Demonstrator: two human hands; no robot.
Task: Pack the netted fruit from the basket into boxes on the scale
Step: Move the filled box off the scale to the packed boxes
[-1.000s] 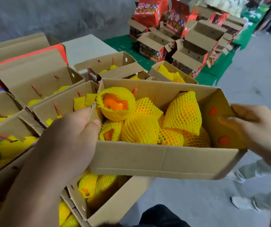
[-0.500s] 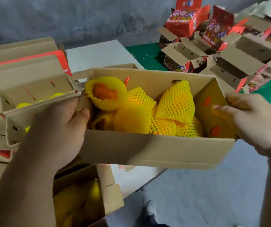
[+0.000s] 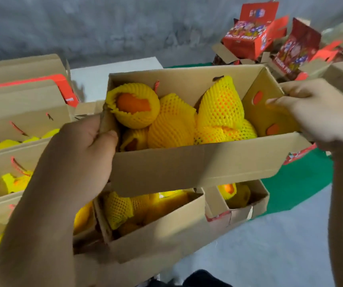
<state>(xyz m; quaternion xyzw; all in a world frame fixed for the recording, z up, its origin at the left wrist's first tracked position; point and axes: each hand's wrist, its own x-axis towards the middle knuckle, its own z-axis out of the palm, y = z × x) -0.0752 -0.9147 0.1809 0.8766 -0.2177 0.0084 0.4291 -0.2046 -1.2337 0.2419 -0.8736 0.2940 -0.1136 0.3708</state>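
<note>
The full box (image 3: 197,162) of netted fruit (image 3: 172,123) hangs in the air, left hand (image 3: 79,160) gripping its left end wall, right hand (image 3: 315,112) its right end; a slipping grip could tip it onto the filled boxes (image 3: 152,226) right below, while open red cartons (image 3: 249,38) crowd the far right

Open cardboard box (image 3: 197,164) holds yellow-netted fruit (image 3: 218,112).

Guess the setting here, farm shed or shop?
Probably a fruit packing area, not a shop: many open cardboard boxes of netted fruit, red printed gift cartons stacked behind, bare concrete wall.
</note>
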